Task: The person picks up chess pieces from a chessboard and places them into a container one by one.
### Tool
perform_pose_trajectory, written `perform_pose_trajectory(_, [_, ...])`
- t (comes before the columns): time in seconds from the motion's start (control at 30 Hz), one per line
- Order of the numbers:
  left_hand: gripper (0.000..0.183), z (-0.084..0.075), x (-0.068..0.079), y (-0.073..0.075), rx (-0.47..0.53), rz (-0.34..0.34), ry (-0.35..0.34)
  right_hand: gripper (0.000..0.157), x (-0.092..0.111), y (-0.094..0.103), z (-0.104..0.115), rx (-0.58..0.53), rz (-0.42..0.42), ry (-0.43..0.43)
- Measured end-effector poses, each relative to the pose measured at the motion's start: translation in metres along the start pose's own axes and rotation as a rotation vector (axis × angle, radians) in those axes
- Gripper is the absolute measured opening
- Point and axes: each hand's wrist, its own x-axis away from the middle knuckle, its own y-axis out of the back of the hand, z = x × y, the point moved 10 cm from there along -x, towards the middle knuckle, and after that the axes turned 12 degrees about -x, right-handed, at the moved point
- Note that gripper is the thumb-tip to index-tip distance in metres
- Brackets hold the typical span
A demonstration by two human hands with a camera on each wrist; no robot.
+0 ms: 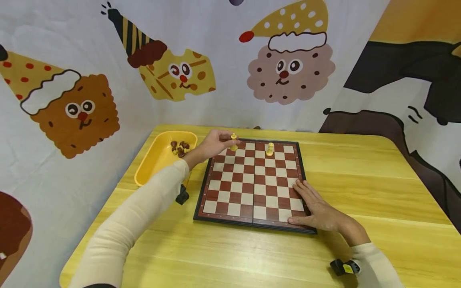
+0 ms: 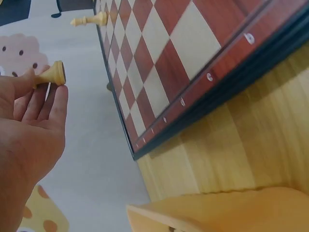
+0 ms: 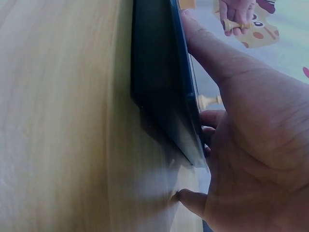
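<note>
Near the far left of a red-and-white chessboard [image 1: 236,187], my left hand [image 1: 215,144] pinches a pale yellow chess piece [image 1: 233,143] between thumb and fingers. The left wrist view shows this piece [image 2: 52,74] with its round base facing away from the palm, raised off the board. Another pale yellow chess piece [image 1: 269,150] stands on a far square, right of the fold line. My right hand [image 1: 321,213] rests on the board's near right corner, fingers spread over the right edge and thumb on the near border.
A yellow plastic tray [image 1: 143,166] sits left of the board, holding several brown and pale chess pieces [image 1: 181,149]. Both stand on a wood-grain table [image 1: 363,176]. Behind hangs a white cloth [image 1: 230,100] printed with cartoon biscuits and cheese.
</note>
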Motion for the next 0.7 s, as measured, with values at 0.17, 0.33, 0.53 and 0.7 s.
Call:
perform_pose_trajectory(0.17, [0.026,0.012,0.006,0.007,0.013,0.005,0.025,0.111,0.0,-0.001,0.0,0.002,-0.005,0.012])
perform_pose_trajectory(0.33, [0.025,0.02,0.01,0.012,0.019,-0.014,0.034,0.11,0.0,-0.001,0.002,-0.002,-0.005,0.019])
perform_pose_trajectory(0.53, [0.028,0.031,0.012,0.016,-0.003,-0.034,0.047,0.11,0.0,-0.002,0.002,0.004,-0.01,0.021])
perform_pose_trajectory(0.7, [0.031,0.038,0.017,0.022,0.006,-0.043,0.065,0.109,0.0,-0.002,0.001,0.008,-0.011,0.018])
